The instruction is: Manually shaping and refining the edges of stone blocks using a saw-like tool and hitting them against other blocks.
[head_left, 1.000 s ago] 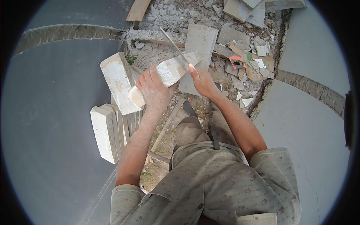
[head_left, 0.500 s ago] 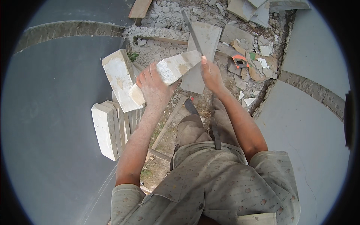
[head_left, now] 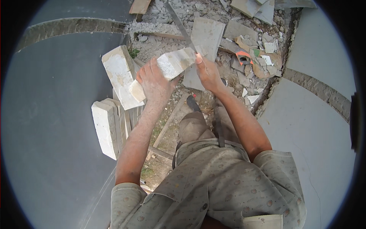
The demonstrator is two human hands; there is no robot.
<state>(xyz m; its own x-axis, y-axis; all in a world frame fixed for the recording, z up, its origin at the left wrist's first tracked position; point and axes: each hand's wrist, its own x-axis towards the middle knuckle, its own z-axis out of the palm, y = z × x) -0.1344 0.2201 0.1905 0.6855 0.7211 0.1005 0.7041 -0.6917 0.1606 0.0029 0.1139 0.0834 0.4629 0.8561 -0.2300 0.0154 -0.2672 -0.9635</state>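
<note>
The left hand [head_left: 154, 82] grips a pale brick [head_left: 167, 68] tight, held up so the right hand [head_left: 207, 72], closed on a long blade [head_left: 181, 26] pointing to 11 o'clock, can reach it.

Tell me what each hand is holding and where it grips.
The left hand grips a pale stone block around its near end, from above. The right hand holds a long flat metal blade by its lower end, against the block's far end.

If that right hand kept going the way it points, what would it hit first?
The right hand points up-frame with its long flat blade. Likely first the pale brick at its fingertips; beyond lies rubble, though depth is unclear.
</note>
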